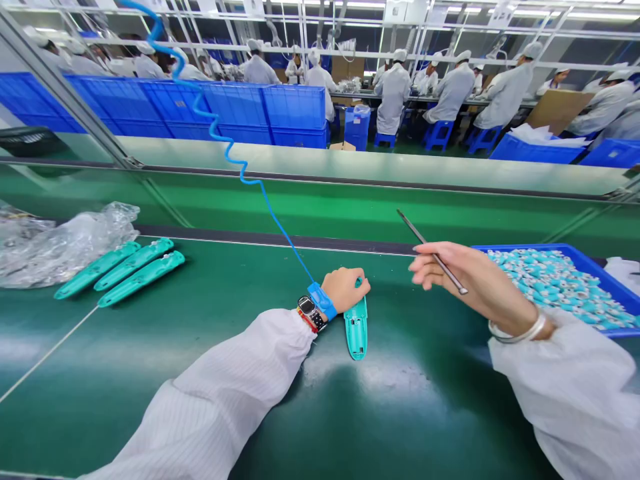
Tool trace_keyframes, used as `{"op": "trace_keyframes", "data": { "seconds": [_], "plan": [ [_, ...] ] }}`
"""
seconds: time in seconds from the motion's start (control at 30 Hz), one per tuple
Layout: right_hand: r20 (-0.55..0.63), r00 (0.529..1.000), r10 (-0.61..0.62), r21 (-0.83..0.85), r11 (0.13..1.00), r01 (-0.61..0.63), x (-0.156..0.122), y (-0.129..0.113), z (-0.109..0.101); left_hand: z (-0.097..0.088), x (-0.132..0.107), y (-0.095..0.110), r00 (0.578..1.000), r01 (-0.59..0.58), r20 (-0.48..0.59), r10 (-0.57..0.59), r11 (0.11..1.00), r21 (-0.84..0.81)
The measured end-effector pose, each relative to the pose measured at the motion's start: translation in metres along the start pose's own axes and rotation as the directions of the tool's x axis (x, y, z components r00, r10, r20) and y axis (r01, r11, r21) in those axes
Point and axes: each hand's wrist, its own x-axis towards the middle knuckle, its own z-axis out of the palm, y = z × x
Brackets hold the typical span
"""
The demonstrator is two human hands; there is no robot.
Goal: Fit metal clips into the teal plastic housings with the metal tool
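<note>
My left hand (345,289) is closed over the upper end of a teal plastic shell (357,330), which lies on the green work surface with its hollow inner side up. The fingers hide part of the shell's top. Over to the right, my right hand (450,267) is raised above the surface and grips a thin metal rod-like tool (420,235) between thumb and fingers. The tool slants, its narrow end pointing up and left, its thicker end near the palm. A blue wrist strap (323,300) sits on my left wrist.
Several similar teal shells (143,277) lie at the left beside clear plastic bags (75,243). A blue tray (565,250) full of small teal and white parts stands at the right. A coiled blue cord (277,223) runs from my strap upward. People in white work beyond blue crates (295,107).
</note>
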Motion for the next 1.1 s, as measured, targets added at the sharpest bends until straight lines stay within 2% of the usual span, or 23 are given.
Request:
{"op": "trace_keyframes", "data": {
  "seconds": [0.07, 0.1, 0.23, 0.3, 0.47, 0.57, 0.63, 0.7, 0.77, 0.83, 1.0, 1.1],
  "plan": [
    [0.074, 0.997, -0.033, -0.075, 0.996, 0.038, -0.006, -0.013, -0.002, 0.0, 0.0, 0.0, 1.0, -0.003, -0.001, 0.003, 1.0, -0.001],
    [0.075, 0.996, -0.044, -0.16, 0.986, 0.055, -0.008, -0.015, -0.002, 0.0, 0.0, 0.0, 1.0, -0.003, 0.0, 0.003, 1.0, -0.002],
    [-0.085, 0.992, -0.093, -0.519, 0.854, 0.035, -0.014, -0.01, 0.007, 0.0, 0.001, 0.0, 1.0, 0.002, 0.001, -0.002, 1.0, -0.001],
    [-0.097, 0.987, -0.125, -0.606, 0.795, 0.041, -0.014, -0.004, 0.012, 0.0, 0.0, 0.0, 1.0, 0.002, 0.001, -0.002, 1.0, 0.001],
    [-0.044, 0.98, -0.193, -0.723, 0.683, 0.102, -0.009, 0.007, 0.022, 0.001, 0.0, 0.0, 1.0, 0.002, -0.011, -0.002, 1.0, 0.012],
    [0.009, 0.972, -0.234, -0.711, 0.682, 0.171, -0.005, 0.014, 0.027, 0.001, 0.001, 0.001, 1.0, -0.005, -0.013, 0.005, 1.0, 0.019],
    [0.016, 0.968, -0.251, -0.65, 0.733, 0.201, -0.002, 0.019, 0.03, 0.001, 0.001, 0.002, 1.0, -0.009, -0.014, 0.009, 1.0, 0.02],
    [0.039, 0.977, -0.209, -0.476, 0.856, 0.202, -0.001, 0.025, 0.035, 0.0, 0.001, 0.003, 1.0, -0.009, -0.013, 0.009, 1.0, 0.02],
    [0.089, 0.985, -0.144, -0.223, 0.961, 0.161, 0.0, 0.032, 0.039, 0.0, 0.001, 0.004, 1.0, -0.005, -0.007, 0.005, 1.0, 0.019],
    [0.108, 0.988, -0.113, -0.052, 0.991, 0.12, 0.0, 0.039, 0.044, -0.001, 0.0, 0.004, 1.0, -0.001, -0.002, 0.001, 1.0, 0.019],
    [0.013, 0.999, -0.047, -0.048, 0.998, 0.047, 0.003, 0.044, 0.05, -0.001, 0.0, 0.003, 1.0, 0.002, 0.007, -0.002, 1.0, 0.004],
    [-0.033, 0.997, -0.064, -0.157, 0.986, 0.058, 0.002, 0.03, 0.045, -0.003, 0.0, 0.003, 1.0, 0.002, 0.021, -0.002, 1.0, -0.014]
  ]
}}
